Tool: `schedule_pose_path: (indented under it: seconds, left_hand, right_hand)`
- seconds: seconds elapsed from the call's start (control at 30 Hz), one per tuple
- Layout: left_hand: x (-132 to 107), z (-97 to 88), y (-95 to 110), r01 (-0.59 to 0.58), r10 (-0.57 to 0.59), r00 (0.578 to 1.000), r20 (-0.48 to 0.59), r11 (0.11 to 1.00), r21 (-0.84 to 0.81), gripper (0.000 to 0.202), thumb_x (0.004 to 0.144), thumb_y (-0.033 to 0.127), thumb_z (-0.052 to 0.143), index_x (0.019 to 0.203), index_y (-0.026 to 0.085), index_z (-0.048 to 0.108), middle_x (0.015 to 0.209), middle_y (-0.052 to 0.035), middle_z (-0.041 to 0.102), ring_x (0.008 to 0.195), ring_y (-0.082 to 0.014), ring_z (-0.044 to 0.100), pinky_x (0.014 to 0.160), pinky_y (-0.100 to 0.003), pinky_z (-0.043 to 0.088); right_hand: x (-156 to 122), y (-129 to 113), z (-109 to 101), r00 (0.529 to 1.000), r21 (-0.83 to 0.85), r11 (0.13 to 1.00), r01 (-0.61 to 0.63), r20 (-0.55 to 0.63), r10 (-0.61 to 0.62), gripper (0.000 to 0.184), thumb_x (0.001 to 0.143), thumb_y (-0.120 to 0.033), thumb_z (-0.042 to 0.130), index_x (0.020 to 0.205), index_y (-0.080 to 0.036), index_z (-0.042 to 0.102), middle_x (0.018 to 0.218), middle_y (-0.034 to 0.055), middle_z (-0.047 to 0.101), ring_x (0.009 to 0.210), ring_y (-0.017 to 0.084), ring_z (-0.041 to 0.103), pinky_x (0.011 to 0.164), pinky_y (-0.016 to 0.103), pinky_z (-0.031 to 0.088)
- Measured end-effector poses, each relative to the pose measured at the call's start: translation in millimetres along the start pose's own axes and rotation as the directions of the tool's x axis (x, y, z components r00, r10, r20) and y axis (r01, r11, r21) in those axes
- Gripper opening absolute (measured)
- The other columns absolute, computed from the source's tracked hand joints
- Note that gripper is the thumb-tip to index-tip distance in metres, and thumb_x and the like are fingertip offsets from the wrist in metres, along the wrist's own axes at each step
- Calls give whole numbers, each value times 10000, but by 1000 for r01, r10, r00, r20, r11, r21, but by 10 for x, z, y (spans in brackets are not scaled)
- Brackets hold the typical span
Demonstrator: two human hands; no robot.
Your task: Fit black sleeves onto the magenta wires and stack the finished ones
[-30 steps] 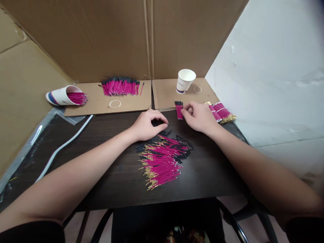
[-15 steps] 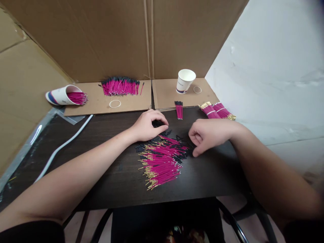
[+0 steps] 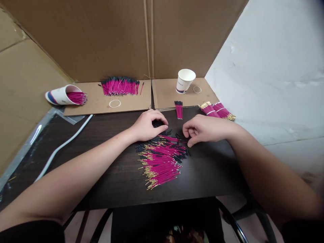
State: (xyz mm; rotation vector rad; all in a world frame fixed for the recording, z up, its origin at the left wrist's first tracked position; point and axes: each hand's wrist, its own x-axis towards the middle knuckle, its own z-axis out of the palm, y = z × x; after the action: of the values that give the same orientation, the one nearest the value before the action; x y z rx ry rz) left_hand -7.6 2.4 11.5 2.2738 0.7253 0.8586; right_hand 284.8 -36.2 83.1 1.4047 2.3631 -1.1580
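In the head view, a loose pile of thin magenta wires (image 3: 162, 165) with gold tips lies on the dark table, its far side strewn with short black tubes (image 3: 178, 156). My left hand (image 3: 150, 125) rests at the pile's far edge, over more black tubes, thumb and forefinger closed together. To the right, my right hand (image 3: 202, 129) is curled, with thumb and forefinger at the end of a magenta wire; whatever lies between them is too small to make out. Beyond the hands sits a small row of black-capped magenta wires (image 3: 178, 110).
On cardboard (image 3: 141, 105) at the back lie many black-capped wires (image 3: 120, 86) and a rubber band (image 3: 114, 103). A tipped paper cup (image 3: 59, 96) holds wires; another paper cup (image 3: 183, 84) stands upright. Banded bundles (image 3: 215, 110) lie right. A white cable (image 3: 63, 145) crosses the left.
My right hand has moved left and slightly away from me, closer to the pile's right edge. My left hand has barely moved.
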Motion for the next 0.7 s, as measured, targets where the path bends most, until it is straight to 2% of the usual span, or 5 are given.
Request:
schedule_pose_path:
  seconds: [0.13,0.33,0.57,0.7]
  left_hand:
    - [-2,1,-2,-12,12,1000,-4,1000,-6,26,985,200,833,993,225,836,1075,-48,831,1076,-302,745,1074,-525,541]
    - [-7,-1,-2,2,-2,1000,1,1000,-4,38,983,198,826,998,230,839,1093,-52,832,1078,-302,749,1075,-526,543]
    - [-3,-15,13,-34,35,999,31,999,-38,75,999,237,833,1044,258,889,1092,-43,848,1053,-289,766,1065,-510,539]
    - [0,-26,19,-22,24,998,59,999,-37,66,999,268,835,1008,277,900,1056,-37,852,1032,-292,768,1048,-518,539]
  right_hand:
    - [14,49,-10,999,55,998,44,2,-44,181,884,-346,893,883,-216,766,728,-15,694,660,193,606,637,355,419]
    - [16,29,11,990,66,988,143,-18,-142,198,966,-367,801,865,-201,767,754,16,699,674,193,601,662,359,420]
    - [69,-40,130,944,-6,948,318,-86,-317,76,1011,-178,711,961,-188,767,815,2,722,687,172,610,678,327,422]
    - [102,-50,184,909,-98,918,383,-135,-394,91,1032,-126,699,988,-183,753,922,32,752,792,196,642,760,332,431]
